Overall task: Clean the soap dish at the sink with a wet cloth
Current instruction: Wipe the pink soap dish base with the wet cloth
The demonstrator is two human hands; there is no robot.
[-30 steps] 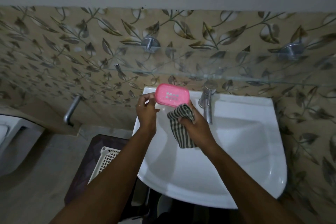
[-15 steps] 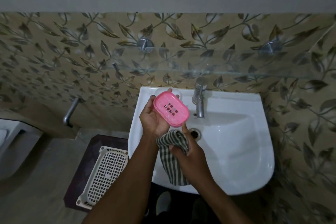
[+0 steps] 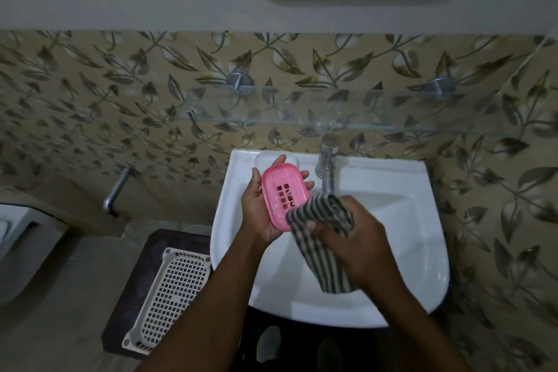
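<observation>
One pink soap dish (image 3: 283, 195) lay tilted in the upturned left hand (image 3: 259, 214), thumb and fingers curled round its edges, while just beside it the right hand (image 3: 357, 246), knuckles up, gripped one striped cloth (image 3: 317, 246) touching the dish's near corner, above one white sink (image 3: 407, 220).
</observation>
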